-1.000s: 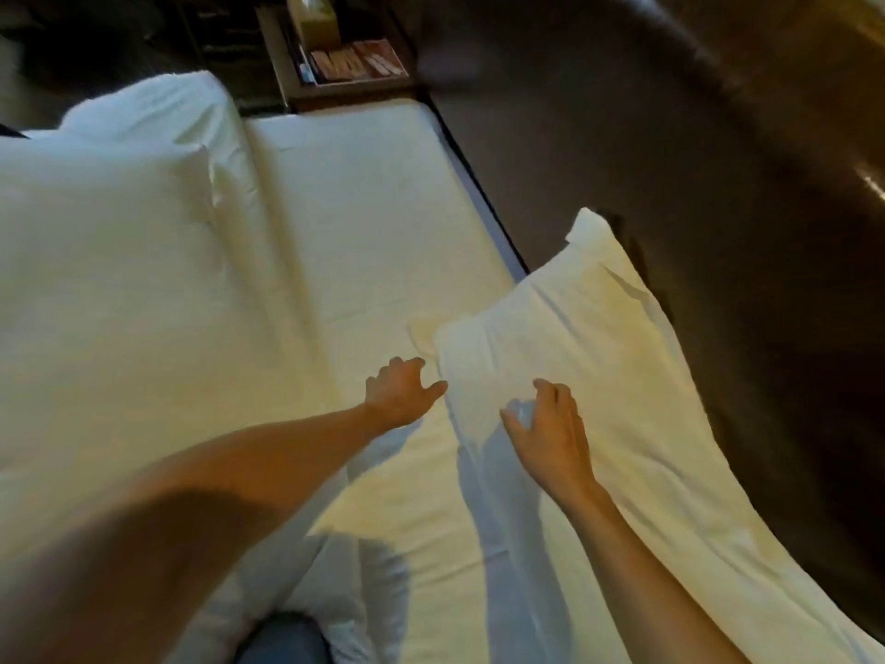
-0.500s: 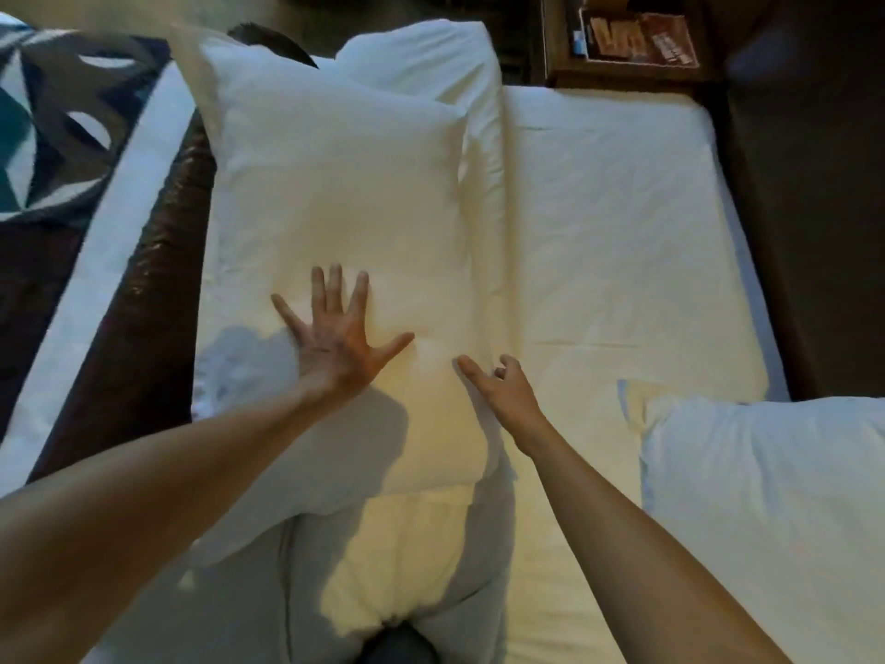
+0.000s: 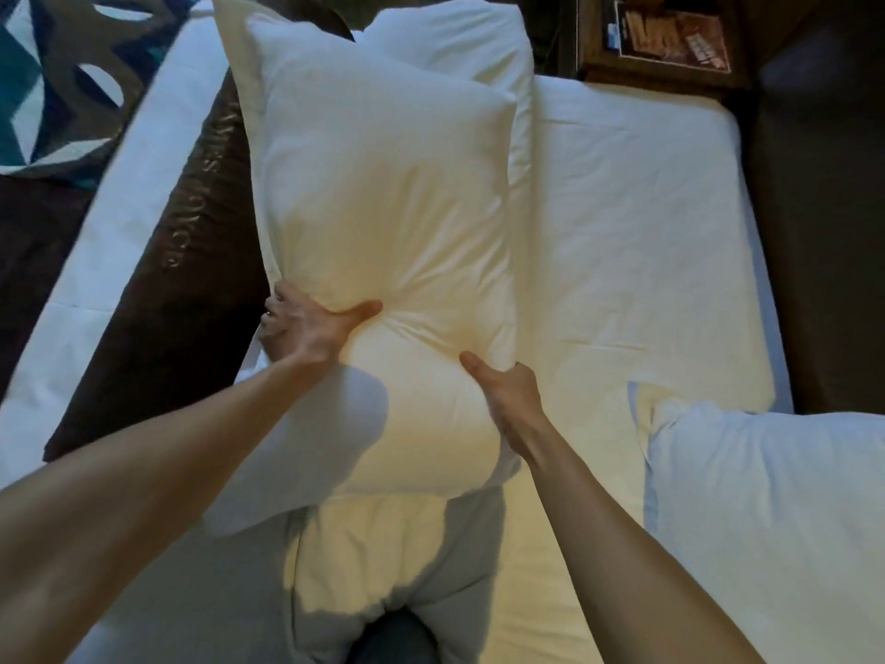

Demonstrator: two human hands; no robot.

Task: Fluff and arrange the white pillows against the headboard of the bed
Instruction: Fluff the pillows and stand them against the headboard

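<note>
Centre frame: left hand and right hand are both pinching the white pillow by its flanks. It is dimpling deeply, so likely soft and light; best taken at the sides.

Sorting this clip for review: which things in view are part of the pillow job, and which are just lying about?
Part of the job:
- held pillow, gripped by left hand and right hand
- second pillow behind it
- pillow at lower right
- bed sheet

Just lying about:
- bedside table with printed cards
- brown runner
- patterned cover
</note>
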